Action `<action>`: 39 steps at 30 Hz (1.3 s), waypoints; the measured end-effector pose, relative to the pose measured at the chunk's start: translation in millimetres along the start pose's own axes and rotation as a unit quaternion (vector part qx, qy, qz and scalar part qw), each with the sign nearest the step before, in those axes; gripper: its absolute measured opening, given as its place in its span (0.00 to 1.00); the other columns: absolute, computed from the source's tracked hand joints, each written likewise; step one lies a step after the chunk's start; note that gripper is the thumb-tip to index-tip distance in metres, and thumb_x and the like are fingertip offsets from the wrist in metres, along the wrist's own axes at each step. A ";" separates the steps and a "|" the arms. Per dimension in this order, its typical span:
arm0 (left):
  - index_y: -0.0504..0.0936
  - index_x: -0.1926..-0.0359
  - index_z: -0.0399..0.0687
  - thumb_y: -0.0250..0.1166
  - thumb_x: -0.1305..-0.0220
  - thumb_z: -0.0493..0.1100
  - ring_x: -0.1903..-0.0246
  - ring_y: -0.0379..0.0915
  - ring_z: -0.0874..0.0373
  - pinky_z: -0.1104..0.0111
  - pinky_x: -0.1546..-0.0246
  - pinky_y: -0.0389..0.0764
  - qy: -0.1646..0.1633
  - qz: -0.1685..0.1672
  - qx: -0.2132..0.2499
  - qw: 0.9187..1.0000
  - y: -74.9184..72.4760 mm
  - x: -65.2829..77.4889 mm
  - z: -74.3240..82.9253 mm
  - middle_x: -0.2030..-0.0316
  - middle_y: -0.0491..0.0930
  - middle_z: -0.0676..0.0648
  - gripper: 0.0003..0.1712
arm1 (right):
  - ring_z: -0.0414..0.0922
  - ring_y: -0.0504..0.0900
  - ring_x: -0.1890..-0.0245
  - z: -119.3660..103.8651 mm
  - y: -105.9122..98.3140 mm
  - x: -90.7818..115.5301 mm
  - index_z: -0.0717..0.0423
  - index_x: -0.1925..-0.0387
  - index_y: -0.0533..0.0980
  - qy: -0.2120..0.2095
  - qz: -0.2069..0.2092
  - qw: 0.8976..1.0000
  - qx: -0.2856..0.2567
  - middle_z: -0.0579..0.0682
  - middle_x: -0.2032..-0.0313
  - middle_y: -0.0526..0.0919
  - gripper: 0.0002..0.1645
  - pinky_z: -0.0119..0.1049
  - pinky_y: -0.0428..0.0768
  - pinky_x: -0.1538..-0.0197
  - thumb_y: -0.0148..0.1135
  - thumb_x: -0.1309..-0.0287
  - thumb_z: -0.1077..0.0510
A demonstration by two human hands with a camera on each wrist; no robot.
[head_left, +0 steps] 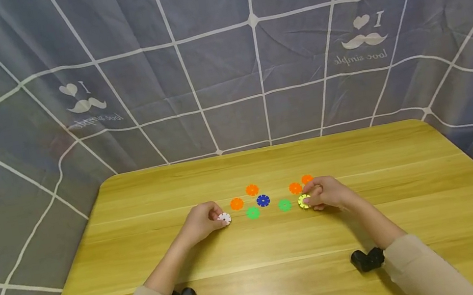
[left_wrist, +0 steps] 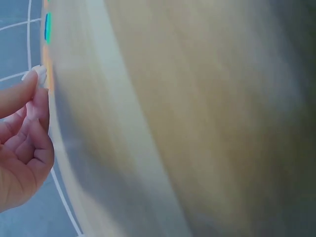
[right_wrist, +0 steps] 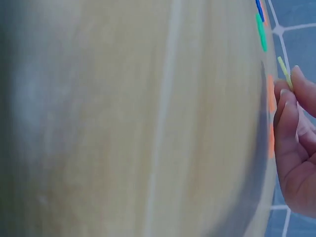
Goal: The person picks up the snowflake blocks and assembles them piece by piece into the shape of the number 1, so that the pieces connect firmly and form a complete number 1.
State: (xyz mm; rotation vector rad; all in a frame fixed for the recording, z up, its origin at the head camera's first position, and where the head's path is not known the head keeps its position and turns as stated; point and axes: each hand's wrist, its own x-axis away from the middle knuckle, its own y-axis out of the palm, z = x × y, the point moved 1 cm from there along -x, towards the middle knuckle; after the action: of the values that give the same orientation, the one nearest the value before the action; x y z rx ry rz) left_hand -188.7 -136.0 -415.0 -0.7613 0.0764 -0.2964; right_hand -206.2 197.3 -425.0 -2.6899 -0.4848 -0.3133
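Note:
My left hand (head_left: 202, 222) pinches a white notched disc (head_left: 225, 218) between thumb and fingers; the white disc (left_wrist: 40, 75) shows edge-on at the fingertips in the left wrist view. On the other side my right hand (head_left: 328, 193) pinches a yellow notched disc (head_left: 304, 201), seen thin and tilted in the right wrist view. Between the hands lie a blue disc (head_left: 263, 200), one green disc (head_left: 253, 212) and another green disc (head_left: 285, 205). Closest to the left hand is an orange disc (head_left: 237, 204). Near the right fingertips are an orange disc (head_left: 295, 188) and a further orange disc (head_left: 307, 179).
One more orange disc (head_left: 252, 190) lies behind the blue one. The discs are on a wooden table (head_left: 254, 258), whose back edge meets a grey curtain (head_left: 225, 77) with white lines. A black wrist device (head_left: 368, 260) sits at each sleeve.

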 end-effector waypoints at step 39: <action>0.74 0.56 0.24 0.58 0.37 0.31 0.71 0.78 0.59 0.60 0.58 0.80 -0.075 -0.082 0.317 0.942 22.9 16.7 55.4 0.69 0.80 0.42 0.12 | 0.56 0.82 0.70 -49.1 69.7 15.1 0.71 0.60 0.67 -0.130 -0.102 0.984 -0.066 0.72 0.69 0.79 0.06 0.37 0.82 0.64 0.52 0.38 0.70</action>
State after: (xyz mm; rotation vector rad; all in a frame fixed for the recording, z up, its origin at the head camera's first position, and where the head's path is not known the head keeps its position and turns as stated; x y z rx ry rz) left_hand -157.6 -88.2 -390.0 -0.1452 -0.2217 -0.3940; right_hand -173.5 121.2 -399.9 -2.8297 -0.8467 -0.0492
